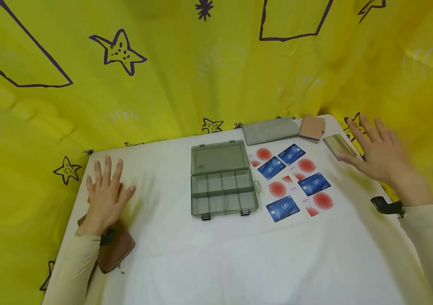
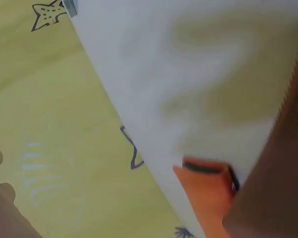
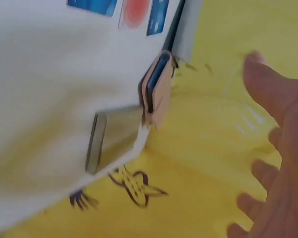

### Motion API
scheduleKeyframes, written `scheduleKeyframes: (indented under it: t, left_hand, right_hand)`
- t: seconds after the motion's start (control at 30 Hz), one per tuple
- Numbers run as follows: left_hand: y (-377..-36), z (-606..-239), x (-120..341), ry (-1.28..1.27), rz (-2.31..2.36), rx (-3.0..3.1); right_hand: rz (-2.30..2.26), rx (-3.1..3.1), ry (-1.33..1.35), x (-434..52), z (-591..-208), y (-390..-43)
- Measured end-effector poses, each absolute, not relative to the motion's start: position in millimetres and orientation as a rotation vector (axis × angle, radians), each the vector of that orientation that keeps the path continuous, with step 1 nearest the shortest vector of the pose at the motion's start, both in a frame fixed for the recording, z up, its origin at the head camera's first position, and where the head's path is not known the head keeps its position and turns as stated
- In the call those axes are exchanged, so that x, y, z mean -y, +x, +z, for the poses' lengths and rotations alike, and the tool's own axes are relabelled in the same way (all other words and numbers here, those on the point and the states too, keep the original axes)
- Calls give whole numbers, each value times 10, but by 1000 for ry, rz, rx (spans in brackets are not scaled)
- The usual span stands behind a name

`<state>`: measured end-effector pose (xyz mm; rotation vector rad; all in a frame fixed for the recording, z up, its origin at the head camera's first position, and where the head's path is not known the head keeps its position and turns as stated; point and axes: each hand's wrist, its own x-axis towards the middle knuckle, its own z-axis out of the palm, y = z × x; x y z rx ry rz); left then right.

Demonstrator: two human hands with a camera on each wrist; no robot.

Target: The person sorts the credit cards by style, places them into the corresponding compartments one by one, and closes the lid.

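Note:
My left hand [image 1: 104, 197] is spread with straight fingers above the table's left side, holding nothing. It partly hides an orange wallet [image 2: 206, 191] and a brown zipped pouch [image 1: 115, 250] in the head view. Over the right edge my right hand [image 1: 381, 154] is also spread and holds nothing. Nearest to it lies a flat olive-beige wallet [image 1: 339, 146], with a tan wallet [image 1: 311, 128] just beyond. At the table's middle sits a grey-green compartment box [image 1: 224, 190], its lid folded back and its compartments bare.
Right of the box lie several blue cards [image 1: 282, 208] and several white cards with red circles [image 1: 278, 189]. A long grey wallet [image 1: 271, 131] rests at the back edge. A yellow curtain [image 1: 163, 76] hangs behind the white table [image 1: 186, 258].

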<state>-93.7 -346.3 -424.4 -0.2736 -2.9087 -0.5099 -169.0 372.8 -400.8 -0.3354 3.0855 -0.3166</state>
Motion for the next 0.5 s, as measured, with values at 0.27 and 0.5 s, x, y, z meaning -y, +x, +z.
scheduleKeyframes:
  t: [0.27, 0.5]
  left_hand:
    - [-950, -4465, 3113, -373, -684, 2947]
    - [-968, -4781, 2366, -579, -1080, 3123]
  right_hand:
    - [-946, -2792, -561, -3126, -4382, -1906]
    - [-901, -2681, -731, -2644, -4738, -2188]
